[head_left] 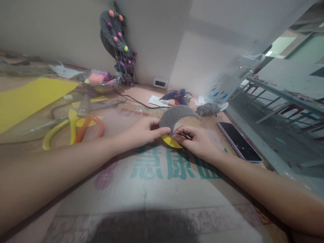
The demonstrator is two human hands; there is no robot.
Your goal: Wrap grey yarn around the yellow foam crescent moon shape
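A crescent shape (177, 114) wrapped in grey yarn is held over the mat, its lower end still bare yellow. My left hand (155, 130) pinches it at its left side, thumb on the front. My right hand (191, 136) is closed at the lower inner edge, its fingertips round a thin dark strand or tool too small to make out. A ball of grey yarn (209, 109) lies behind, to the right. A finished-looking grey crescent (112, 32) with coloured pompoms and hanging strings leans on the wall.
Pliers with yellow handles (73, 126) and orange-handled scissors (87, 126) lie left, near yellow sheet (37, 98). At the back are a bowl (101, 86), a small digital display (160, 83) and a blue glue gun (174, 96). A phone (239, 141) and bottle (225, 81) stand right.
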